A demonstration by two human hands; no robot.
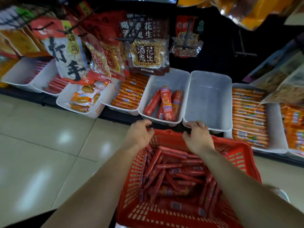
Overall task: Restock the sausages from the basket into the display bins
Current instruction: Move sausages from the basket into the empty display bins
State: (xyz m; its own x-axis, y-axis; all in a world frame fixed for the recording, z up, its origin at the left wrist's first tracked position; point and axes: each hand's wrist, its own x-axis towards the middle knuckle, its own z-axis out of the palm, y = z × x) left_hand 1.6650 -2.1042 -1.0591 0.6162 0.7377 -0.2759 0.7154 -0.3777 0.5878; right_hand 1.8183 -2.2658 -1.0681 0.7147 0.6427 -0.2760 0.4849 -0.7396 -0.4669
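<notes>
Over the far rim of the basket (238, 155) both forearms stretch forward — left hand (139, 134) and right hand (198, 139) curl their fingers; gripping it or not, cannot tell.

Bright red basket (230, 155), its walls patterned with rows of small slots. Inside it, glossy red sausages (172, 171) with small blue-and-white labels. Display bins (209, 76) are translucent white. One contains orange-red sausages (166, 102) with yellow-and-white labels; another, orange packs (248, 116) with pale label strips. Floor (49, 137) of glossy cream tiles. Dark brown peanut packet (148, 53) with white characters and a clear window showing golden nuts.
</notes>
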